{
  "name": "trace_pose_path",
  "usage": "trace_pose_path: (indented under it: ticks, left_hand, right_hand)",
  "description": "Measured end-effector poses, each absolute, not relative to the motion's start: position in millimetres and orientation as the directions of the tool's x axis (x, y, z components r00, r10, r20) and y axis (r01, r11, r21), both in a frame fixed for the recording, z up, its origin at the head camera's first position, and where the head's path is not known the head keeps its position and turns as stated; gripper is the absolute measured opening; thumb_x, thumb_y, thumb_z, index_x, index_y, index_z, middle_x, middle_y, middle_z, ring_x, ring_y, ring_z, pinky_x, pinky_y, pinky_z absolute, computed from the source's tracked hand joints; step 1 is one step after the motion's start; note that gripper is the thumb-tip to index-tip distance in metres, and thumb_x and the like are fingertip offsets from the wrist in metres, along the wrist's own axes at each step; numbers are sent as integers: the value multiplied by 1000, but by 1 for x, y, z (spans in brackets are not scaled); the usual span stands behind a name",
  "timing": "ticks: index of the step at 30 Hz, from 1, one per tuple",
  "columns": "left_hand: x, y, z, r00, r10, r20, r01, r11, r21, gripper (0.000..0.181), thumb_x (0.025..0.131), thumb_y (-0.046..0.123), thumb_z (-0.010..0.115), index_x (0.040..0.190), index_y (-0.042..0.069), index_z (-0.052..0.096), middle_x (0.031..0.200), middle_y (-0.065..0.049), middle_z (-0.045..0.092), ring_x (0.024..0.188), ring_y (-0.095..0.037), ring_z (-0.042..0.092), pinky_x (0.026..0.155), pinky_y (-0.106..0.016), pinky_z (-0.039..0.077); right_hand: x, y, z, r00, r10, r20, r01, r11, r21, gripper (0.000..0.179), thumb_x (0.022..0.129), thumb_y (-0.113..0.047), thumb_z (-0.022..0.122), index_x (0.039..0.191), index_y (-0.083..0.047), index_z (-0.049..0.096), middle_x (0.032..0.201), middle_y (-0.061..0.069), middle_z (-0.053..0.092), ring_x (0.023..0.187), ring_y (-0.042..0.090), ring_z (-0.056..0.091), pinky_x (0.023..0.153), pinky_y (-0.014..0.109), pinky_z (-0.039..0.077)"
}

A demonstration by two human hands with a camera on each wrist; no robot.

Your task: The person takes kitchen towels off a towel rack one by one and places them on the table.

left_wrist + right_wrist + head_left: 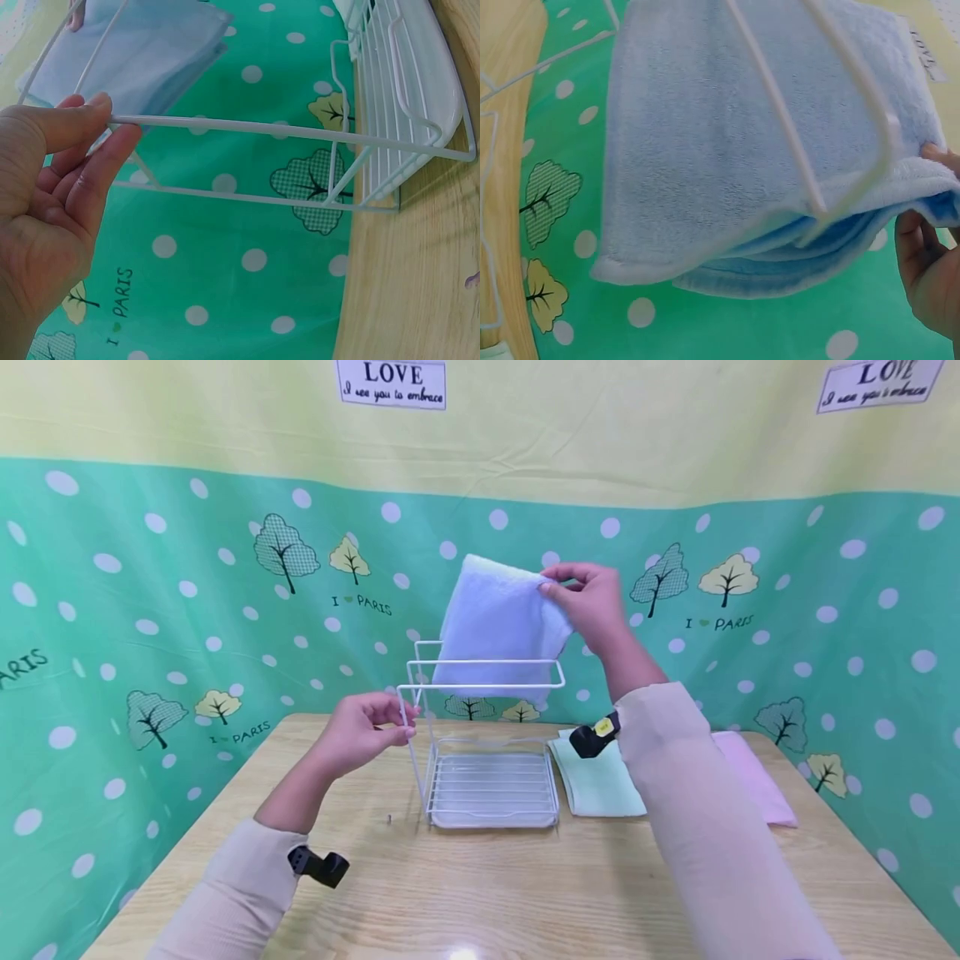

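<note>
A white wire rack [487, 662] with a slatted tray base stands on the table. My left hand [367, 731] pinches one of its uprights between thumb and fingers, as the left wrist view also shows. My right hand [592, 602] pinches the upper right edge of a folded light blue towel [495, 618]. Above the tray, the towel hangs behind the rack's top bars, its lower part seen through them. In the right wrist view the folded layers of the towel [705, 150] open out at its lower edge.
Right of the rack lies a folded mint green cloth [603, 781], partly behind the right forearm. A pink cloth [757, 781] lies farther right. A patterned green curtain [225, 635] hangs close behind the wooden table [495, 893]. A tiny object [389, 818] lies left of the rack.
</note>
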State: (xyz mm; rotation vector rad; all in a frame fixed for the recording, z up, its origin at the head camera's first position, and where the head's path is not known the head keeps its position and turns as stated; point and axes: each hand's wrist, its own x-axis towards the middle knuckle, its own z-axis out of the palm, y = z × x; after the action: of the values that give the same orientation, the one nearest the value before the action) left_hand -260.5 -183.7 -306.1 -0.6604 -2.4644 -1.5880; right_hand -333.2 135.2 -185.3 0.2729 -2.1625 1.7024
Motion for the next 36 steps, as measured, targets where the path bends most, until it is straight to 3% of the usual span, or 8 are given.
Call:
trace_pose_path:
  ticks: [4, 9, 14, 21, 24, 31, 36]
  left_hand:
    - [-261, -184, -307, -893, 290, 343, 431, 340, 836, 10, 83, -6, 72, 82, 1, 65, 104, -16, 70, 88, -28, 71, 70, -34, 62]
    - [-262, -183, -306, -893, 289, 344, 432, 342, 834, 7, 83, -6, 71, 86, -1, 67, 103, -16, 70, 88, -30, 70, 70, -33, 62]
    - [-262, -183, -305, -886, 298, 355, 446, 341, 828, 9, 84, -7, 70, 91, -3, 68, 102, -16, 70, 85, -26, 71, 70, -33, 62]
    - [-263, -184, -306, -896, 291, 336, 427, 348, 835, 10, 84, -5, 71, 84, 4, 67, 104, -15, 70, 88, -29, 70, 70, -33, 61]
    - [-264, -184, -306, -891, 297, 344, 436, 343, 832, 8, 84, -6, 71, 86, 2, 67, 102, -16, 70, 91, -32, 70, 71, -33, 61]
    - [-265, -183, -306, -889, 299, 346, 437, 336, 834, 9, 83, -6, 71, 83, 3, 67, 102, -16, 70, 93, -26, 70, 71, -34, 62]
    - [-264, -183, -307, -893, 295, 340, 430, 332, 840, 11, 83, -6, 71, 82, 3, 67, 102, -16, 70, 96, -31, 70, 71, -34, 62]
  right_hand:
    - [-326, 145, -180, -899, 124, 421, -401, 157, -903, 15, 86, -14, 76, 101, -10, 75, 99, 9, 66, 75, 16, 62, 56, 24, 57]
    - [-318, 153, -172, -889, 159, 429, -410, 137, -902, 15, 86, -15, 77, 100, -11, 75, 100, 9, 65, 72, 16, 63, 54, 22, 57]
    - [-312, 159, -167, -886, 192, 422, -407, 114, -906, 16, 86, -16, 77, 101, -12, 75, 104, 9, 65, 79, 18, 64, 60, 22, 58]
    - [-305, 168, -167, -868, 229, 442, -467, -67, -882, 15, 83, -8, 77, 98, -7, 76, 106, 9, 65, 82, 20, 66, 68, 23, 60]
    - [-303, 171, -167, -861, 246, 446, -485, -128, -865, 14, 82, -5, 77, 96, -6, 76, 105, 8, 64, 79, 19, 67, 68, 24, 60]
    - [-299, 177, -172, -854, 282, 438, -504, -237, -830, 13, 82, 0, 76, 94, -4, 76, 95, 9, 62, 75, 19, 67, 68, 26, 61]
    - [-297, 181, -177, -860, 306, 407, -505, -408, -760, 14, 82, 7, 74, 94, 1, 74, 89, 11, 64, 77, 21, 66, 70, 28, 61]
